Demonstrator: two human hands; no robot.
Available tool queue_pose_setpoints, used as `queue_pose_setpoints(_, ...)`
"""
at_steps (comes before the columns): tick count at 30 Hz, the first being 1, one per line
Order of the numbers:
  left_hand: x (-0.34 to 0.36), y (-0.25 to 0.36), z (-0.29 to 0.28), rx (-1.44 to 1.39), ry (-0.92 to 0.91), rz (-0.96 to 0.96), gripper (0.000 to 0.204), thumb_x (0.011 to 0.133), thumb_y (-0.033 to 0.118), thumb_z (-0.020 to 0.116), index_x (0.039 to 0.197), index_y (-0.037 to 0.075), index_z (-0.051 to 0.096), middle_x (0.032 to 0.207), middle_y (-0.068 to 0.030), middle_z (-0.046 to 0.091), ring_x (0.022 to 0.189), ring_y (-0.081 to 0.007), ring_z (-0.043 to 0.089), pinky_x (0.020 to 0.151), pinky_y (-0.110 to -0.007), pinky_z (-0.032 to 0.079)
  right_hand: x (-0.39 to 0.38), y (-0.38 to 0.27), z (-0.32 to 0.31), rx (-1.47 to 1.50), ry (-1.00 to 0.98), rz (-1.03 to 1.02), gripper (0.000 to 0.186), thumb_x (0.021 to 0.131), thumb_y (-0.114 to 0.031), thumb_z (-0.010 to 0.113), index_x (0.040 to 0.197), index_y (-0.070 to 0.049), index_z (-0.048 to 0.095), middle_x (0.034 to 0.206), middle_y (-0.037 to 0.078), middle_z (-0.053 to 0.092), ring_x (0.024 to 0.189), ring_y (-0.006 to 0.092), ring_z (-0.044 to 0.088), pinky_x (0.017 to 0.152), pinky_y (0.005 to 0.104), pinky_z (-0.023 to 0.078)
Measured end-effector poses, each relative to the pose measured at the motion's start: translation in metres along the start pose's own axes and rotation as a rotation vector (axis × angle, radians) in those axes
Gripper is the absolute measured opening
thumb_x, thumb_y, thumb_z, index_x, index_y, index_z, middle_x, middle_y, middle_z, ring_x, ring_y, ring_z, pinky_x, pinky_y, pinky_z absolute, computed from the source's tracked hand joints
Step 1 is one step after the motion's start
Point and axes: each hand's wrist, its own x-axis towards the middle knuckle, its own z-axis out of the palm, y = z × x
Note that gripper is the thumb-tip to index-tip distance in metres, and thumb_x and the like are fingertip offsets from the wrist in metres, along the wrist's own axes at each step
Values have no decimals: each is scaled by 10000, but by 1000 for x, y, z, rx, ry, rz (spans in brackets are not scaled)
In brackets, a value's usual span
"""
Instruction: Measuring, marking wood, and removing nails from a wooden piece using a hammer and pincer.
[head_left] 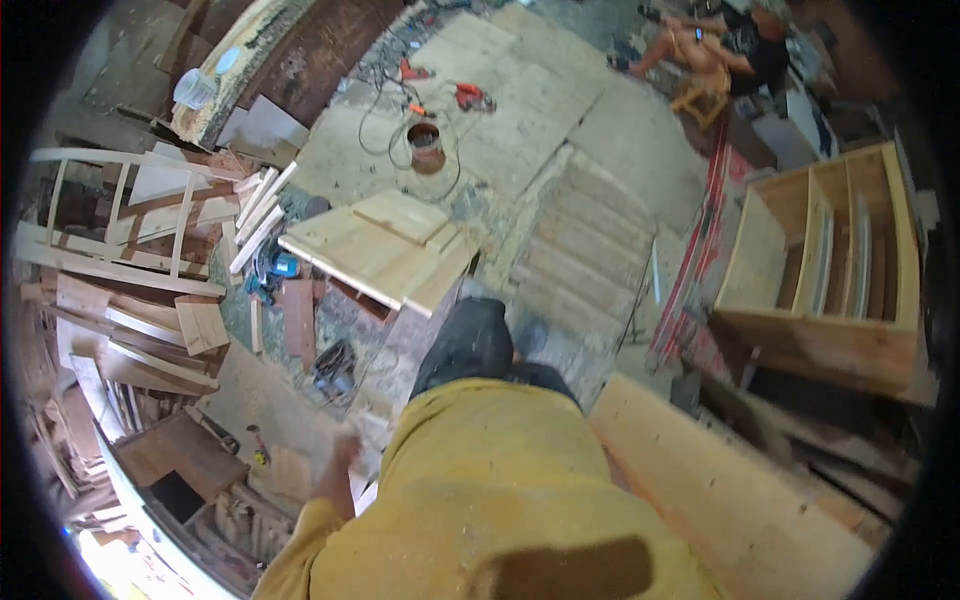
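Note:
My left hand (343, 458) hangs low at my left side, below a yellow sleeve. Motion smears it, and its fingers cannot be made out. A pale strip (368, 496) shows between this hand and my body; what it is I cannot tell. To the hand's left, a small tool with a yellow part (260, 452) lies among wood pieces. My right hand is out of view. Ahead of my legs, a pale wooden panel (370, 245) rests slightly raised off the floor, and a teal power saw (280, 264) sits by its left edge.
A rusty tin (426, 150) and a red power tool (472, 97) with cables stand farther ahead. An open wooden cabinet frame (820, 312) is at right, above a long board (730, 490). A ladder-like wooden frame (120, 262) lies left. A person (765, 50) sits far right.

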Motion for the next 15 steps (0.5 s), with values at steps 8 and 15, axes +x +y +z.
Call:
queue_pose_setpoints(8,-57,96,179,438,-734,987,333,810,318,540,1010,86,670,994,-160,665,891,-241,633,828,-399,456,124,-52,-98,-137,63,-157,364,910,-197,428,1253,-118,522,1106,170,615,897,316,623,714,401,495)
queue_pose_setpoints(15,-146,446,-2,-637,80,570,276,904,239,559,1038,-1,578,847,-38,632,765,-142,593,669,-279,473,194,-206,-161,211,147,-45,327,930,-130,436,1229,-79,559,1035,16,642,827,117,599,721,218,467)
